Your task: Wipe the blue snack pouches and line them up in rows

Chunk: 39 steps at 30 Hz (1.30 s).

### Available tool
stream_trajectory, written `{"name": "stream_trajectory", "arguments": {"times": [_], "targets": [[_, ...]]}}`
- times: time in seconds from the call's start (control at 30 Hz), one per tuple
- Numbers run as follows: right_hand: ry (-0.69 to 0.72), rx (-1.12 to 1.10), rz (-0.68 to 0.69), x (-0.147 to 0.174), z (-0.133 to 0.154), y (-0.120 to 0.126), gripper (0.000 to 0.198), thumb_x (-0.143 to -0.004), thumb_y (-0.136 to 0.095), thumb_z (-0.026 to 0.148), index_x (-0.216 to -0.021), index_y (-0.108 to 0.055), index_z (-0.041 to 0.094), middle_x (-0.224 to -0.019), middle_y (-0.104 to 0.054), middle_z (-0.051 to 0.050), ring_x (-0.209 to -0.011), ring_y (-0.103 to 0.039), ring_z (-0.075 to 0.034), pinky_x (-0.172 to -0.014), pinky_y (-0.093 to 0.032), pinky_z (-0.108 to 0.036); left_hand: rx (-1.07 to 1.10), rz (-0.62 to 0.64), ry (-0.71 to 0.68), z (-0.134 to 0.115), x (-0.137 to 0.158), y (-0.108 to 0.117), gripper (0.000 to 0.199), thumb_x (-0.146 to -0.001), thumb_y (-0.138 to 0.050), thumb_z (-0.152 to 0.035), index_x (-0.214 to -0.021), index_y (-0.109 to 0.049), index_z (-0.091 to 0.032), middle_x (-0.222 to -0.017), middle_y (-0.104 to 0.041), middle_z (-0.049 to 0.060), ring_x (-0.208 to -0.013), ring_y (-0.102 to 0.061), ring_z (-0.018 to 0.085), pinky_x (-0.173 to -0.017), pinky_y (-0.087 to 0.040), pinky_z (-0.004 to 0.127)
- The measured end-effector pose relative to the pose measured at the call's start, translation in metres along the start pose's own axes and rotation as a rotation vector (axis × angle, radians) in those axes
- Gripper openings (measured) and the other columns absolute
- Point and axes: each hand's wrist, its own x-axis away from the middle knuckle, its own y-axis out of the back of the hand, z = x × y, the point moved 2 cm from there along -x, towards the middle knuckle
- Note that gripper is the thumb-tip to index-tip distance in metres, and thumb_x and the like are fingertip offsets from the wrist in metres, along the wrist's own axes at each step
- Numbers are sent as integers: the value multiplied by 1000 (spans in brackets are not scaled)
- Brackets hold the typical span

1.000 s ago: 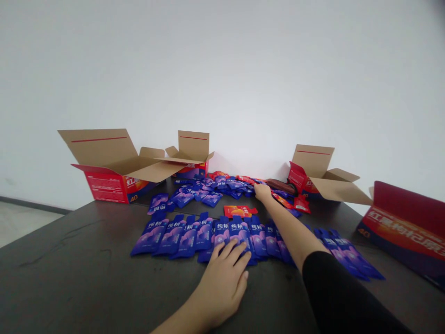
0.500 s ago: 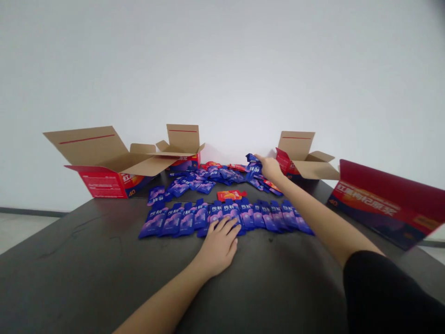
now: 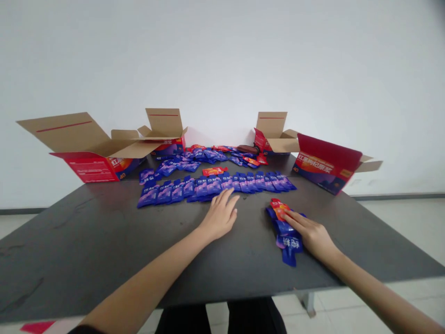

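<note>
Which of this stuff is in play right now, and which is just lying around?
In play:
right hand on a small bunch of pouches
left hand flat by the row of blue pouches

Lying about:
loose pile
four open boxes, e.g.

Bare forearms, dark trousers (below table edge).

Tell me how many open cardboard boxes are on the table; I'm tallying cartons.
4: large box at far left, second box behind it, third box at the back right, fourth box on its side at right. None seems hidden.
</note>
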Motion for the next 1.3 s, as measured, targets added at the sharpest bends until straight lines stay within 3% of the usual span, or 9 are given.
{"name": "stream_trajectory", "arguments": {"times": [0.17,0.23,0.33,0.5,0.63,0.83,1.07,1.2,1.3], "targets": [[39,-193,215,2,-5,21,84,-65,-43,-3,-144,-38,27,-152,-30,-4,-137,-32,-23,-111,-32,-42,144,215,-270,-89,0,-17,50,-93,-40,-33,-143,-32,-28,-154,-23,7,-139,-24,27,-109,-29,47],[51,-314,358,-4,-11,40,90,-62,-45,-2,-146,-32,28,-154,-24,-3,-140,-26,-22,-113,-28,-44,164,292,-324,-109,-1,-29,51,-94,-38,-38,-144,-30,-30,-154,-23,6,-138,-26,28,-106,-32,49],[69,-461,492,-19,-17,62,75,-69,-48,5,-139,-45,30,-151,-33,0,-138,-32,-23,-112,-28,-45,152,326,-329,-121,-3,-45,51,-94,-37,-41,-144,-30,-30,-152,-29,6,-136,-28,28,-104,-32,49],[-124,-291,235,-52,0,49,29,-87,-48,33,-104,-69,22,-117,-65,-8,-110,-60,-23,-96,-44,-36,116,248,-302,-124,-1,-49,49,-94,-39,-43,-141,-37,-29,-150,-32,5,-134,-28,30,-104,-31,48],[-364,103,124,-65,19,25,48,-79,-57,57,-103,-62,16,-92,-70,-13,-86,-66,-27,-76,-48,-34,115,239,-303,-125,-2,-45,46,-92,-42,-41,-136,-42,-28,-142,-40,6,-130,-33,28,-101,-34,45],[-418,209,177,-66,18,21,30,-87,-42,33,-105,-61,17,-79,-71,-12,-72,-68,-28,-64,-46,-33,80,245,-288,-128,-16,-44,42,-87,-49,-38,-126,-49,-24,-120,-53,8,-107,-47,27,-86,-44,40],[-395,33,64,-49,-26,32,41,-83,-40,16,-119,-60,20,-91,-73,-10,-86,-69,-26,-69,-49,-30,-102,209,-295,-135,-37,-63,25,-91,-47,-26,-108,-56,-10,-100,-57,14,-95,-52,27,-75,-48,37],[-587,87,-140,-13,-58,48,46,-87,-38,22,-129,-55,17,-90,-73,-14,-76,-69,-31,-62,-50,-35,-106,235,-287,-127,-38,-62,18,-91,-44,-14,-99,-59,-10,-95,-61,13,-95,-55,24,-86,-46,35],[-700,133,-174,19,-83,37,54,-83,-41,19,-136,-48,16,-105,-69,-17,-77,-69,-33,-63,-51,-39,-109,254,-240,-117,-35,-48,20,-87,-43,-3,-94,-61,-9,-88,-65,10,-89,-58,21,-82,-48,30]]}}
